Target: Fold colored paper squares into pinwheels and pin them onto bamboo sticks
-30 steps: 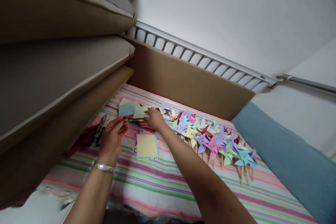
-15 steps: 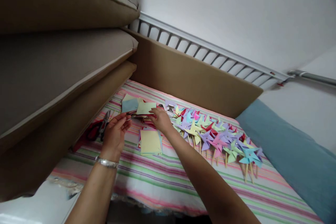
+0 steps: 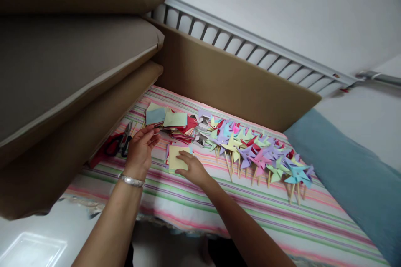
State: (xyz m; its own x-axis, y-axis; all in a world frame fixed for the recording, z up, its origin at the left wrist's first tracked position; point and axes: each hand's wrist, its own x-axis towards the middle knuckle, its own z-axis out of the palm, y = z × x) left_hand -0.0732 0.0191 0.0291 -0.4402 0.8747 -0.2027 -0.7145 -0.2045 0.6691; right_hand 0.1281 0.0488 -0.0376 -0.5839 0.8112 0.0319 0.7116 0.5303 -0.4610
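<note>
Right hand (image 3: 193, 169) flat, fingers apart, on yellow sheet (image 3: 176, 156); left hand (image 3: 140, 149) loosely open beside paper pile (image 3: 175, 124); pinwheels (image 3: 253, 154) rightward.

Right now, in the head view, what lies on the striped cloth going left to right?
Scissors → left hand → yellow paper stack under the right hand → pinwheels → blue cushion.

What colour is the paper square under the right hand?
Pale yellow paper square, under the right hand, in the head view.

I'm looking into a home bedroom: striped bedsheet (image 3: 219, 208), stacked brown cushions (image 3: 62, 71) (sofa-style), white railed bedframe (image 3: 250, 50), blue pillow (image 3: 344, 179).
</note>
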